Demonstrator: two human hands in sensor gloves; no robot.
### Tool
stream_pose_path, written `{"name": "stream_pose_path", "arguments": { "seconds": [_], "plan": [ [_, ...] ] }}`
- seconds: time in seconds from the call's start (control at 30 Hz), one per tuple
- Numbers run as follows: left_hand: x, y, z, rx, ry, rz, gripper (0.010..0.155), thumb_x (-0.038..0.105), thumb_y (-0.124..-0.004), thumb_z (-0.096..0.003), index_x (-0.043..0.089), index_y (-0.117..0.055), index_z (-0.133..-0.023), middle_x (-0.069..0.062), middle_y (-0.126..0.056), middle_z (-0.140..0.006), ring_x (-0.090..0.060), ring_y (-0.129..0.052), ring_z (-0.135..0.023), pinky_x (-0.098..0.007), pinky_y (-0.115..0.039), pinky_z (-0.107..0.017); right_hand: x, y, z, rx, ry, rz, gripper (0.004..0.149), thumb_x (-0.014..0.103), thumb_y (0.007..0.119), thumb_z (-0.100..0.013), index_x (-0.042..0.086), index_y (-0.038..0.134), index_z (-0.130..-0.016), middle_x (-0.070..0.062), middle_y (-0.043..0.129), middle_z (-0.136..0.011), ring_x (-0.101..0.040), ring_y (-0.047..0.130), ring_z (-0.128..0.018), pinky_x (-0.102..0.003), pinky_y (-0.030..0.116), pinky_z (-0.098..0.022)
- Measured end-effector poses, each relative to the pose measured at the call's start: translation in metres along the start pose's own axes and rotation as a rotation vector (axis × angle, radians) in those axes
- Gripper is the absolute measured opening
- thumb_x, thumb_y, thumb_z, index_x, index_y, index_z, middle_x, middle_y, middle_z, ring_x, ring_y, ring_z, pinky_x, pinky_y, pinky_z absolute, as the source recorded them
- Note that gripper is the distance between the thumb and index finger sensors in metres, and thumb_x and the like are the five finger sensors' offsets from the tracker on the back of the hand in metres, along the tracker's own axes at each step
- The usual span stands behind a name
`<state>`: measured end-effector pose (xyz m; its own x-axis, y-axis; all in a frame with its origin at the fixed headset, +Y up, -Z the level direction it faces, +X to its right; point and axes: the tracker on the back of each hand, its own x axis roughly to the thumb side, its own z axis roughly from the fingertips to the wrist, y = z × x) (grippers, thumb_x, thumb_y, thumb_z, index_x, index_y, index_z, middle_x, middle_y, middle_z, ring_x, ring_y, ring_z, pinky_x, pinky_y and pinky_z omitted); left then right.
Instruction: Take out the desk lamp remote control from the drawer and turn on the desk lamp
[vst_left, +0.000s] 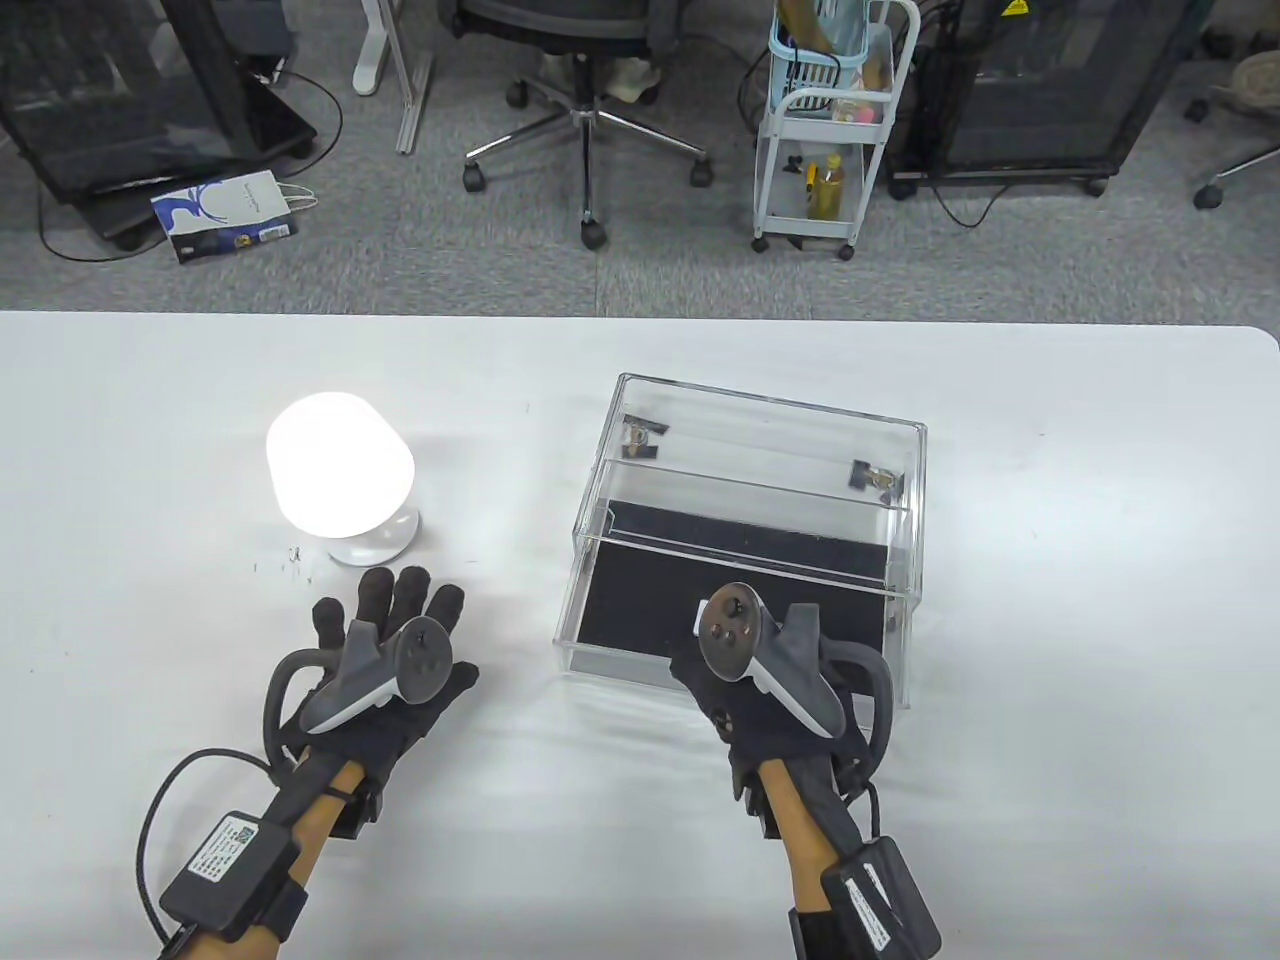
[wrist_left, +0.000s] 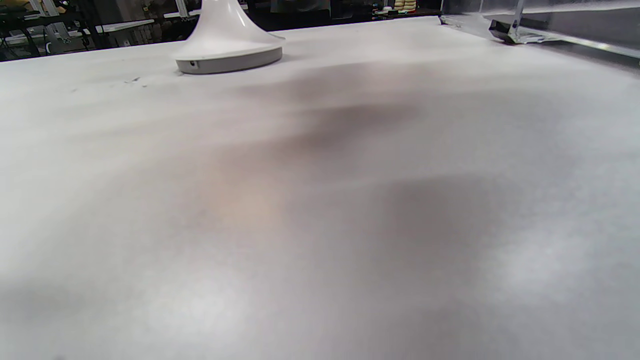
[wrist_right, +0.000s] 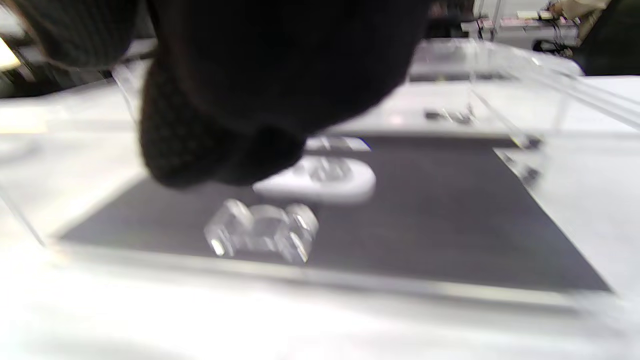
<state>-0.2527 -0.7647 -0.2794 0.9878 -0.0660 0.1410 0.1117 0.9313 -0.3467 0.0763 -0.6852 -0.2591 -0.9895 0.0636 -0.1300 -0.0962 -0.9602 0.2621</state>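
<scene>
The white remote (wrist_right: 320, 179) is lying on the black floor of the open clear drawer (vst_left: 640, 660), just beyond my right hand (vst_left: 770, 690), whose fingers' set I cannot tell; my left hand (vst_left: 385, 655) is resting flat, fingers spread, near the glowing lamp (vst_left: 340, 478).

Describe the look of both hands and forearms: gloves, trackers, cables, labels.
The left hand and right hand wear black knit gloves, each with a grey-and-white controller-like tracker strapped on. Bare forearms carry black boxes with white labels; a black cable loops from the left one.
</scene>
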Motion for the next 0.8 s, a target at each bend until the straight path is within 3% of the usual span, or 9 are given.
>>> {"name": "stream_pose_path", "arguments": {
  "seconds": [0.1,0.17,0.43,0.6,0.8],
  "plan": [
    [0.001,-0.001,0.001,-0.004,0.005,-0.002,0.074,0.073,-0.036,-0.041,0.049,-0.001,-0.102,0.008,0.008,-0.116,-0.028,0.009,-0.111,-0.068,-0.007,-0.07,-0.003,0.015,-0.008,0.079,0.072,0.124,0.059,0.071,0.075,-0.039,0.022,0.1,-0.062,-0.003,0.112,-0.041,-0.017,0.107,-0.017,-0.022,0.087,-0.01],
    [0.001,-0.001,0.001,-0.007,0.006,-0.006,0.074,0.073,-0.037,-0.041,0.049,-0.001,-0.102,0.008,0.008,-0.116,-0.028,0.008,-0.111,-0.068,-0.007,-0.07,0.0,0.025,-0.011,0.112,0.098,0.148,0.066,0.074,0.072,-0.039,0.021,0.099,-0.065,-0.008,0.11,-0.063,-0.024,0.111,-0.038,-0.028,0.092,-0.025],
    [0.002,-0.006,-0.001,-0.027,0.005,-0.024,0.074,0.073,-0.037,-0.041,0.049,-0.001,-0.102,0.008,0.008,-0.116,-0.028,0.008,-0.111,-0.068,-0.007,-0.07,0.014,0.055,-0.016,0.186,0.172,0.274,0.084,0.081,0.063,-0.039,0.012,0.092,-0.076,-0.017,0.101,-0.078,-0.031,0.109,-0.054,-0.033,0.093,-0.034],
    [0.002,-0.006,-0.001,-0.027,0.005,-0.02,0.074,0.073,-0.037,-0.041,0.049,-0.001,-0.102,0.008,0.007,-0.116,-0.028,0.008,-0.111,-0.069,-0.007,-0.07,0.017,0.061,-0.015,0.095,0.223,0.324,0.081,0.082,0.062,-0.04,0.014,0.095,-0.069,-0.015,0.105,-0.07,-0.028,0.111,-0.046,-0.029,0.094,-0.029],
    [0.002,-0.005,-0.001,-0.027,0.0,-0.014,0.074,0.073,-0.037,-0.0409,0.049,-0.001,-0.102,0.008,0.007,-0.117,-0.028,0.008,-0.111,-0.068,-0.007,-0.07,0.013,0.057,-0.017,0.104,0.216,0.245,0.077,0.081,0.07,-0.039,0.014,0.097,-0.066,-0.014,0.107,-0.063,-0.025,0.112,-0.039,-0.027,0.094,-0.024]
  ]
}}
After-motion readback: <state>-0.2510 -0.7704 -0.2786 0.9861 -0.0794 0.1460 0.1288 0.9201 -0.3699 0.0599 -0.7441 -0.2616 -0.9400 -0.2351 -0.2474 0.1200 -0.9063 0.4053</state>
